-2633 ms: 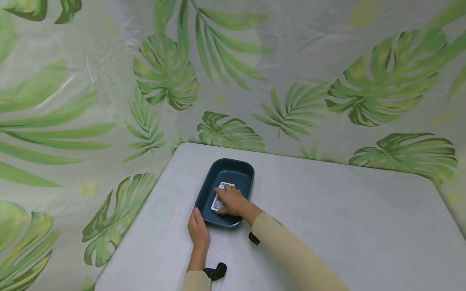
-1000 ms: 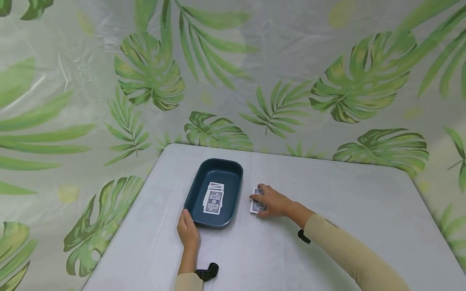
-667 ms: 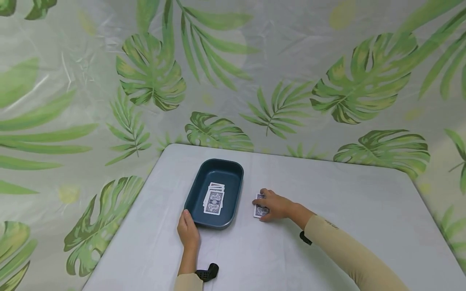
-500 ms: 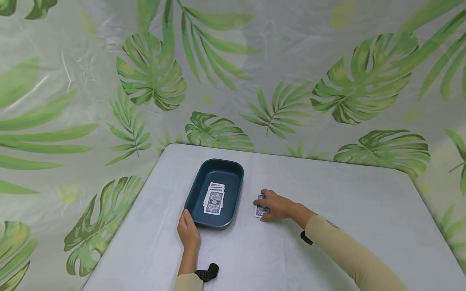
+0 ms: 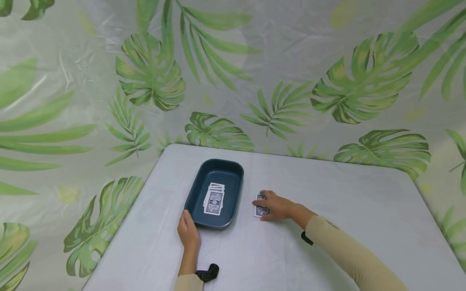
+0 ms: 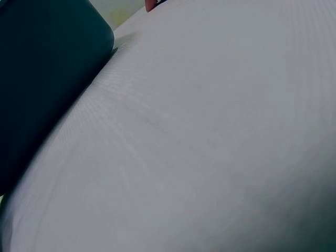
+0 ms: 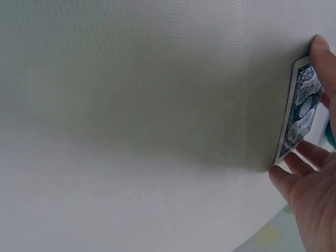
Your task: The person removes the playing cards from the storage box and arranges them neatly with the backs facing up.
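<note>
A dark blue rectangular tray [image 5: 218, 174] lies on the table with several overlapping playing cards [image 5: 213, 203] inside, the top one back up. My left hand [image 5: 189, 232] grips the tray's near left corner, thumb over the rim; its other fingers are mostly hidden. To the right of the tray, my right hand [image 5: 276, 206] holds a playing card [image 5: 260, 211] by its two short ends, blue patterned back upward, close over the table. In the right wrist view thumb and fingers are at opposite ends of that card [image 7: 302, 107]. The tray's dark outer wall [image 6: 47, 73] fills the left wrist view's upper left.
A white cloth covers the table [image 5: 338, 210], whose rounded far edge meets a leaf-printed curtain [image 5: 291, 48]. Small black devices are strapped at both wrists, the left one [image 5: 209, 273] just above the tabletop.
The right hand has left the tray's cards, moving right to a card on the table, then slightly toward me with it. It has barely moved lately. The left hand keeps its grip on the tray.
</note>
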Demonstrator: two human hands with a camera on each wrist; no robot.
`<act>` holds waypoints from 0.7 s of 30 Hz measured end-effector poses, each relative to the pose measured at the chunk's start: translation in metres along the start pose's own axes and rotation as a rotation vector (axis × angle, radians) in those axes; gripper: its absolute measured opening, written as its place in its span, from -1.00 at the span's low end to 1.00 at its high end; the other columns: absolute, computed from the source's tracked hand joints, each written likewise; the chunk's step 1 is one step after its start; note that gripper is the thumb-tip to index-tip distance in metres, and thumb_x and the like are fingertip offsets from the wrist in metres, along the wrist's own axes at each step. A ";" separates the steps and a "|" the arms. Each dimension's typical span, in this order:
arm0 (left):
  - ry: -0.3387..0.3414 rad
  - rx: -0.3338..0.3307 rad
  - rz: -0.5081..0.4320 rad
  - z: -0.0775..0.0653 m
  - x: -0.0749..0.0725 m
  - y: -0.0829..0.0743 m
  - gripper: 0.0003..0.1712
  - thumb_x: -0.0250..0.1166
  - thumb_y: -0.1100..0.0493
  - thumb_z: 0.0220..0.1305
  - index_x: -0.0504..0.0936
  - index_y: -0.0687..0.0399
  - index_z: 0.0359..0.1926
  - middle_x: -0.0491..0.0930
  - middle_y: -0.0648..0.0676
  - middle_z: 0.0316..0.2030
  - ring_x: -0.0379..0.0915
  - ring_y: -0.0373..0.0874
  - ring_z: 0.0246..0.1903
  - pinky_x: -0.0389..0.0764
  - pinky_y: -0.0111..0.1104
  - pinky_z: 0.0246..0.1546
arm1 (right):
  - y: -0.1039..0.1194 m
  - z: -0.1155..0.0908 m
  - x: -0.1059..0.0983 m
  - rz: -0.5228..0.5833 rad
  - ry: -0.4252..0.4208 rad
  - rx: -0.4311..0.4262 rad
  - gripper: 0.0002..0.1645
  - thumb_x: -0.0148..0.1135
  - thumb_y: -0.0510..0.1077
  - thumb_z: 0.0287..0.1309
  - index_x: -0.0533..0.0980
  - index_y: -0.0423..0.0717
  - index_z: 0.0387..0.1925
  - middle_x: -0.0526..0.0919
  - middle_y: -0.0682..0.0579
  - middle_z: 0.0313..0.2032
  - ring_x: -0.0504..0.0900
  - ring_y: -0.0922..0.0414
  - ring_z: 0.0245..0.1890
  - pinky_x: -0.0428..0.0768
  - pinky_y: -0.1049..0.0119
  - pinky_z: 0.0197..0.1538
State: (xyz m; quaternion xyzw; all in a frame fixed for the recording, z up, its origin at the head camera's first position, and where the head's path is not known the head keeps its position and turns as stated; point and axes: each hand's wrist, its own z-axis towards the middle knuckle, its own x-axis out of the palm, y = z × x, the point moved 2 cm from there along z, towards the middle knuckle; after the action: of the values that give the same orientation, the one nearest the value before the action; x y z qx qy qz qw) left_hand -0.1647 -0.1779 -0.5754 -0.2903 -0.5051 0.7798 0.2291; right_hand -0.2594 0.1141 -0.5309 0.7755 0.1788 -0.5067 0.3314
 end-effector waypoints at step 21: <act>0.004 -0.027 0.001 0.000 0.000 0.000 -0.57 -0.11 0.13 0.41 0.51 0.46 -0.29 0.54 0.38 -0.24 0.44 0.24 -0.18 0.34 0.00 -0.10 | -0.002 -0.001 0.004 0.001 -0.021 -0.039 -0.27 0.23 0.16 0.08 0.29 0.14 0.28 0.09 -0.19 0.29 0.13 -0.10 0.23 0.34 0.06 0.13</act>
State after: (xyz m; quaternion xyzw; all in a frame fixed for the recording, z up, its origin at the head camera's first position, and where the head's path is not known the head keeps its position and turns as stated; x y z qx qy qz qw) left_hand -0.1644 -0.1776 -0.5756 -0.2954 -0.5150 0.7724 0.2256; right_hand -0.2586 0.1158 -0.5346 0.7635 0.1847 -0.5111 0.3488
